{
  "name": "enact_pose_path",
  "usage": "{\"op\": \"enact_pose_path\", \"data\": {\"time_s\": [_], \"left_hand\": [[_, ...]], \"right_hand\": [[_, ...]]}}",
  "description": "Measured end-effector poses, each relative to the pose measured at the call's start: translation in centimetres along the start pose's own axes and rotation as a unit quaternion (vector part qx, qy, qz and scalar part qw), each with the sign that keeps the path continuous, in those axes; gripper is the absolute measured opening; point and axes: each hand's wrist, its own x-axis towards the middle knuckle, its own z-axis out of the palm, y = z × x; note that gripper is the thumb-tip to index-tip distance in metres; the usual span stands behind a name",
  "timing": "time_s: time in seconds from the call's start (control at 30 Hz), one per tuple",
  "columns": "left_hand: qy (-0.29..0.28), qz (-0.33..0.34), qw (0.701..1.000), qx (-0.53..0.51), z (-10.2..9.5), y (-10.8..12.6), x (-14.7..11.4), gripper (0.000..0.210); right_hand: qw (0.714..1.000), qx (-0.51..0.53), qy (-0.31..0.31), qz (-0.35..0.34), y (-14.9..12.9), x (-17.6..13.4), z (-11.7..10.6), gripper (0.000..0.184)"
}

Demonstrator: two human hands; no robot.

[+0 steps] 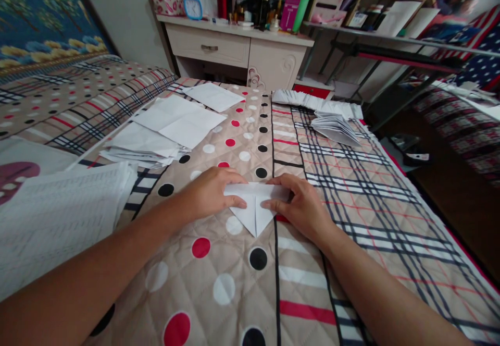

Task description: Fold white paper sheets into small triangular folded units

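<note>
A folded sheet of white paper [255,213] lies on the bedspread in front of me, its point toward me and a straight folded band along its far edge. A center seam runs down to the point. My left hand [219,192] grips the paper's left corner, thumb on top and fingers behind the far edge. On the opposite corner, my right hand [299,197] holds it the same way, thumb pressing near the seam. The fingertips behind the far edge are partly hidden.
White paper sheets [175,119] are stacked at the far left, with printed pages [66,215] nearer on the left. Folded paper pieces [336,127] and a long row of folded paper [312,101] lie at the far right. A white dresser [211,46] stands beyond the bed.
</note>
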Motion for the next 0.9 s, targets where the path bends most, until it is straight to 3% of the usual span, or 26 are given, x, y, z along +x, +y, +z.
{"op": "enact_pose_path", "data": {"time_s": [0.17, 0.27, 0.4, 0.6, 0.9], "left_hand": [[0.05, -0.048, 0.997, -0.027, 0.8, 0.4, 0.4, 0.018], [0.047, -0.015, 0.998, -0.045, 0.9, 0.4, 0.3, 0.007], [0.057, 0.056, 0.997, 0.01, 0.5, 0.3, 0.0, 0.006], [0.068, 0.152, 0.979, 0.118, 0.2, 0.4, -0.7, 0.018], [0.044, 0.181, 0.956, 0.228, -0.2, 1.6, -1.5, 0.024]], "right_hand": [[0.997, 0.075, 0.003, 0.032, 0.0, 0.2, 0.1, 0.009], [0.994, 0.106, 0.002, 0.024, 0.0, 0.3, 0.1, 0.003], [0.993, 0.115, 0.002, -0.016, 0.2, 0.2, 0.0, 0.012], [0.996, 0.029, 0.011, -0.083, 0.2, -0.1, -0.1, 0.028], [0.98, -0.118, 0.019, -0.161, 0.4, -0.8, -0.2, 0.035]]}}
